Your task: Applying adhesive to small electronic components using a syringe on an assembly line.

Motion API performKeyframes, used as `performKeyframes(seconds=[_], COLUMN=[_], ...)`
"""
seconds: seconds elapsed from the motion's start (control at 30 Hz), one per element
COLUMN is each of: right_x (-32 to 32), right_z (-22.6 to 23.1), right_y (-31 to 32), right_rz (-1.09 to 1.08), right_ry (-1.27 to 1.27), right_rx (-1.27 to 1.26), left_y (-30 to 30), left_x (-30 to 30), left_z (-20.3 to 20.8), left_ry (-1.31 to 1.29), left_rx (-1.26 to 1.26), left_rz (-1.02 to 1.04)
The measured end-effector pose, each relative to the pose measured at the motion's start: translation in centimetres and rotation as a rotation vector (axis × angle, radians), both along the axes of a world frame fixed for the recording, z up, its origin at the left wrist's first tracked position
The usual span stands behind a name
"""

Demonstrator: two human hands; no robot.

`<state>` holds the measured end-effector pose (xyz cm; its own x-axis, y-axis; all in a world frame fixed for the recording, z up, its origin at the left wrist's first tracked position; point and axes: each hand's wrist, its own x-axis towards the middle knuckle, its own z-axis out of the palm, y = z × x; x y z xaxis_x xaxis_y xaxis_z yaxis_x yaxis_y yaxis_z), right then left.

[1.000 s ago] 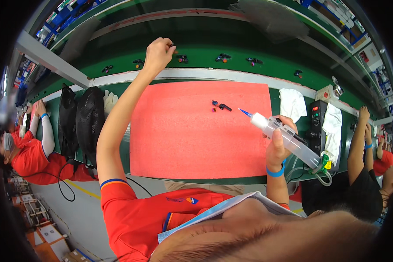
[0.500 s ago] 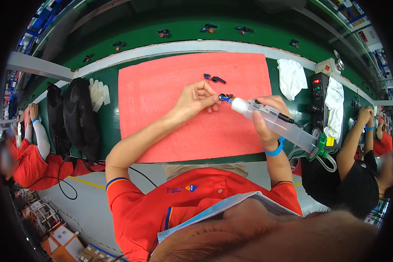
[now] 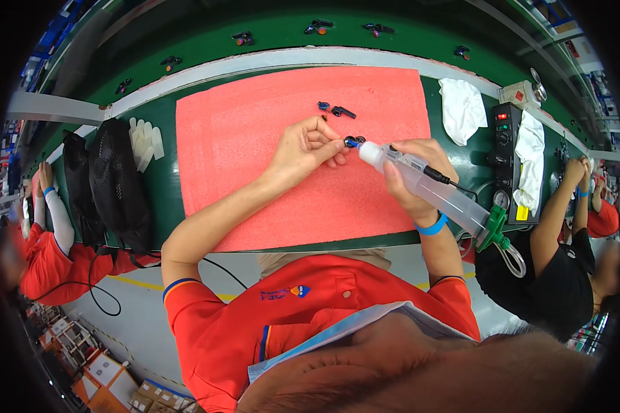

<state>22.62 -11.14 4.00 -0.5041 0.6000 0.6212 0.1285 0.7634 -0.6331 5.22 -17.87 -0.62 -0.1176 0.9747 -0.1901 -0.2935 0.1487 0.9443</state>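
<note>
Floor: grey (image 3: 134,330), bodyward of both hands, below the bench edge.
Green strip: I saw it (image 3: 213,51) beyond the left fingers, past a white rail (image 3: 310,56).
Bench: its green top (image 3: 165,189) flanked the mat; its near edge ran bodyward of the fingers.
Red mat: flat (image 3: 324,213) beneath both hands, stretching left of and bodyward from the left fingers.
Black bags: well left of the left fingers (image 3: 120,186), off the mat.
Control box: black (image 3: 506,144), right of the right fingers, a white cloth (image 3: 530,165) beside it.
Syringe: tilted (image 3: 455,206), right fingers curled round it, a black lead (image 3: 455,184) just right of them.
Right hand: wrapped on the barrel (image 3: 420,172).
Left hand: thumb and forefinger pinching the dark part (image 3: 311,146).
Black pieces: on the mat (image 3: 342,111), just beyond the left fingers.
Dark part: at the left fingertips (image 3: 351,142), by the syringe's nozzle; contact, I couldn't tell.
</note>
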Motion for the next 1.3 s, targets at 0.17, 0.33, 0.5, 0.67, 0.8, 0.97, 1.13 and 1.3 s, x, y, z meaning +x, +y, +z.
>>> performKeyframes(seconds=[0.17,0.33,0.5,0.67,0.8,0.97,1.13,1.3], right_x=[-0.2,-0.2,-0.1,0.0,-0.1,-0.2,1.0,1.5], right_z=[0.1,0.1,0.1,0.1,0.1,0.2,0.0,-1.3], right_y=[-0.1,-0.2,-0.2,-0.1,0.0,0.1,0.5,1.0], right_rz=[0.005,0.009,0.013,0.015,0.008,0.015,0.002,0.009], right_ry=[-0.012,-0.008,-0.034,-0.025,-0.025,-0.016,0.054,0.325], right_rx=[0.009,-0.008,-0.009,-0.010,-0.010,-0.023,-0.111,-0.091], left_y=[0.0,0.0,0.0,-0.1,0.0,-0.1,0.0,0.2], left_x=[0.1,0.2,0.2,0.2,0.2,0.1,-0.2,-2.0], left_z=[0.0,0.0,-0.1,0.1,0.0,0.0,0.1,0.9], left_ry=[0.020,0.019,0.032,0.038,0.036,0.037,-0.025,-0.029], left_rx=[-0.004,0.005,0.012,-0.005,-0.008,-0.008,-0.051,-0.089], left_rz=[0.002,0.009,0.020,-0.011,-0.013,-0.010,-0.011,-0.229])
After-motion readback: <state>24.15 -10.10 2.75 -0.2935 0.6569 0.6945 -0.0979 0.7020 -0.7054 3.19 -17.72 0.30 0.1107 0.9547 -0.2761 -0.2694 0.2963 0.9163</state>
